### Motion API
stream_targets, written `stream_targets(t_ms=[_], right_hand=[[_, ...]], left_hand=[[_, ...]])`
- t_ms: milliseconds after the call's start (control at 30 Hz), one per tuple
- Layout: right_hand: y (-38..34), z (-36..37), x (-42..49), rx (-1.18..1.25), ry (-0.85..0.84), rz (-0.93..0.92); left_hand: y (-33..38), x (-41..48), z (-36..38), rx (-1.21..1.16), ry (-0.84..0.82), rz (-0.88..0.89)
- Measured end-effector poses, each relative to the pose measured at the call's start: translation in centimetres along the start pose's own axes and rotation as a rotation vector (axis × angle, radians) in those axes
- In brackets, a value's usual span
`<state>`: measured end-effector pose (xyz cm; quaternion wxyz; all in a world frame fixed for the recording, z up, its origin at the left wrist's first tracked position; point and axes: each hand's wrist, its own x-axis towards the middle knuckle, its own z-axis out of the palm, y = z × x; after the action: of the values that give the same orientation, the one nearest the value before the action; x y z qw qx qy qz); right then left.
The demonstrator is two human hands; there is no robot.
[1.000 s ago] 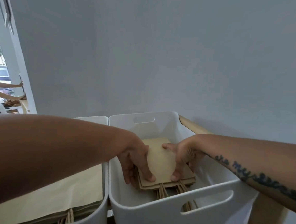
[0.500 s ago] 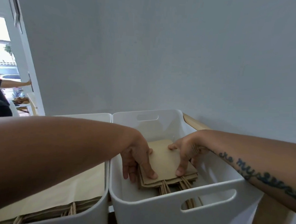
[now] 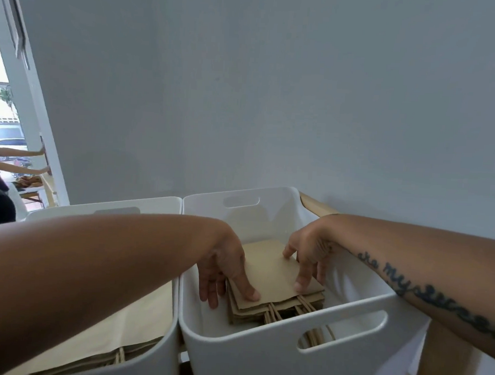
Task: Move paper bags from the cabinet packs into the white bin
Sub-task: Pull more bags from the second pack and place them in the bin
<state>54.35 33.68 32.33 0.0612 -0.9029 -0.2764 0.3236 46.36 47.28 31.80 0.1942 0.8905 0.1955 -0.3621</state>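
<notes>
Down in the white bin (image 3: 246, 359), on the stacked paper bags (image 3: 273, 277) (handles (image 3: 274, 315) toward the near wall): pressing with left hand (image 3: 225, 260), thumb on top, fingers straight alongside; pressing with right hand (image 3: 306, 247) too, fingers extended.

Left hand (image 3: 224, 262) and right hand (image 3: 308, 249) have arched higher.

The white bin (image 3: 260, 357) is smooth moulded plastic with a soft sheen along its rim. The paper bags (image 3: 273, 274) in it are matt brown kraft paper, flat and uncoated, with twisted paper-cord handles (image 3: 274, 315). The neighbouring bin (image 3: 157, 351) is the same smooth white plastic, holding larger sheets of matt brown paper (image 3: 136, 325). The frame (image 3: 317, 204) behind is pale, smooth wood. The wall (image 3: 302, 104) looks matt.
</notes>
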Motion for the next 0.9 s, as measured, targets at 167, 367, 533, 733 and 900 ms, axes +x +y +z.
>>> stream_targets(t_ms=[167,367,533,733,900], right_hand=[[-0.1,-0.3,-0.3,-0.039,0.006,0.045],[0.6,-1.9,-2.8,0.083,0.258,-0.016],[1.6,-2.1,-9.5,0.219,0.498,-0.108],[5.5,0.1,-19.7,0.094,0.611,0.046],[9.5,5.2,-26.5,0.075,0.681,0.19]], left_hand=[[-0.1,0.1,-0.6,-0.037,0.091,-0.038],[0.2,-3.4,-1.9,0.091,0.686,0.177],[0.3,-9.1,-1.1,-0.118,0.699,0.274],[3.1,-16.1,3.1,-0.077,0.771,0.391],[7.6,-19.8,8.0,-0.049,0.824,0.615]])
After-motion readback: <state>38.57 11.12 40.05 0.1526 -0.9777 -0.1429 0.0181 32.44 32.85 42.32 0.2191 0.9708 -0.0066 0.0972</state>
